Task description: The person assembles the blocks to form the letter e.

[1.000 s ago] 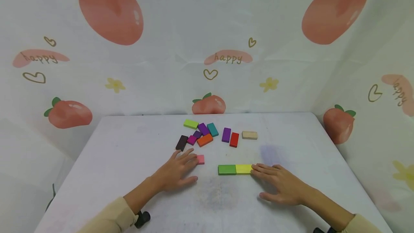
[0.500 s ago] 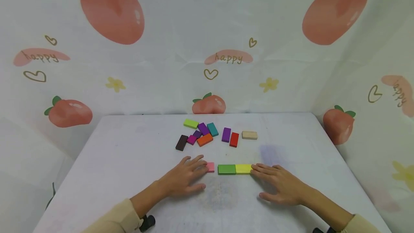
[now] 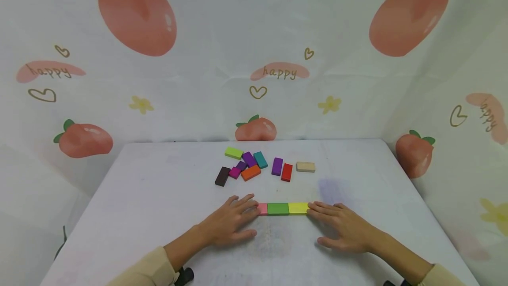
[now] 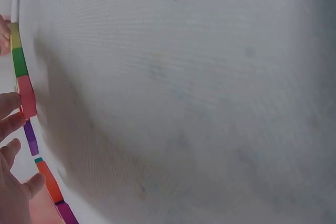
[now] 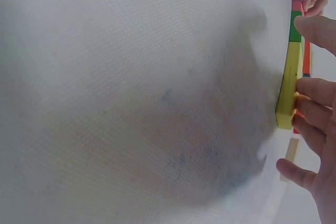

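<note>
Pink block (image 3: pixel 263 209) now against green block (image 3: pixel 278 209), lengthwise

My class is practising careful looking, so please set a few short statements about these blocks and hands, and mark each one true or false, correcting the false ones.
1. The green block lies between the pink block and the yellow block. True.
2. The left hand touches the yellow block. False: it touches the pink block; the right hand touches the yellow block.
3. In the head view, the lime block lies farther back than the dark brown block. True.
4. In the head view, the beige block lies left of the red block. False: it lies to the right.
</note>
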The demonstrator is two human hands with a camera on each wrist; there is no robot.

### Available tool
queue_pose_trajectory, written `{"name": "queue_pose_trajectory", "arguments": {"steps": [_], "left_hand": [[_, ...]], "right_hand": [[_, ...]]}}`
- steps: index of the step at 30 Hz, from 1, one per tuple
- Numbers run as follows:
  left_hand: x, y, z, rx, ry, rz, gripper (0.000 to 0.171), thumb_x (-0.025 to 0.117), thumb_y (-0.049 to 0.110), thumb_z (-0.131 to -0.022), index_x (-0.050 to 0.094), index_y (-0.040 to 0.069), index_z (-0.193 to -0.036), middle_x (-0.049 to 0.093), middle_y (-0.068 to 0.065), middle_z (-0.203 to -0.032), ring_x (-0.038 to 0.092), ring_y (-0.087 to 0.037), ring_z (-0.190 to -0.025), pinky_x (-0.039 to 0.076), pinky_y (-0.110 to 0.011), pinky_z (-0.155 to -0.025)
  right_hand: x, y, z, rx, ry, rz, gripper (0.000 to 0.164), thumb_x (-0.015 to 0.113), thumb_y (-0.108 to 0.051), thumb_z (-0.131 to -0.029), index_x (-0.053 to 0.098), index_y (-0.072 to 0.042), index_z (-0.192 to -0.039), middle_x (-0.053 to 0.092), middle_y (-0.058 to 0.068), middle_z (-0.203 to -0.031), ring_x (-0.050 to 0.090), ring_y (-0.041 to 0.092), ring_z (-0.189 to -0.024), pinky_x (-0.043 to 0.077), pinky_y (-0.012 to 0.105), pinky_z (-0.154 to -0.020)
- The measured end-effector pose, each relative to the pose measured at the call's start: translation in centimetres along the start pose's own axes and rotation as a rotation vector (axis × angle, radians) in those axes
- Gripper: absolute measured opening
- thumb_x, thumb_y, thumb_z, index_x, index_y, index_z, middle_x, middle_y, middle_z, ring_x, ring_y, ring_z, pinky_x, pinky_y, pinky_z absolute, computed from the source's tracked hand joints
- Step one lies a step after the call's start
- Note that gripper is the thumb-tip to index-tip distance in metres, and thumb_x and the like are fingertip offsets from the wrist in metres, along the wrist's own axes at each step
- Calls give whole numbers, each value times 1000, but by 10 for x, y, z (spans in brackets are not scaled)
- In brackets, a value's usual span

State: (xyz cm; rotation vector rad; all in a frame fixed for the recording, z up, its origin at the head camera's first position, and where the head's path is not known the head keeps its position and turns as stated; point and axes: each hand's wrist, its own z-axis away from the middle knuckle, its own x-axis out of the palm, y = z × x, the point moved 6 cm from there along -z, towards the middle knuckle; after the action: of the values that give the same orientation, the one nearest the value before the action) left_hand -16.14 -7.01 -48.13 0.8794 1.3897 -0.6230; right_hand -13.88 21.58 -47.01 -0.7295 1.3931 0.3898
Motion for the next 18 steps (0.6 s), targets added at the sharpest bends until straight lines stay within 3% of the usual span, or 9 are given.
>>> {"name": "queue_pose_trajectory", "arguments": {"steps": [13,18], "left_hand": [[0,-1,-2,-7,-4,5,60,42,58,-100,52,22,-147,47,0,-150,30,-26,-147,37,-53,-110],[-4,1,-8,-4,7,-15,54,43,55,-101,58,21,-141,53,-1,-144,36,-26,-144,41,-50,-107]], "right_hand": [[-1,0,0,-6,20,9,68,65,-56,-89,54,-19,-145,50,-1,-150,49,20,-135,47,54,-97],[-1,0,-1,-6,11,4,68,64,-57,-89,55,-18,-144,50,0,-150,49,20,-135,46,55,-97]]}}
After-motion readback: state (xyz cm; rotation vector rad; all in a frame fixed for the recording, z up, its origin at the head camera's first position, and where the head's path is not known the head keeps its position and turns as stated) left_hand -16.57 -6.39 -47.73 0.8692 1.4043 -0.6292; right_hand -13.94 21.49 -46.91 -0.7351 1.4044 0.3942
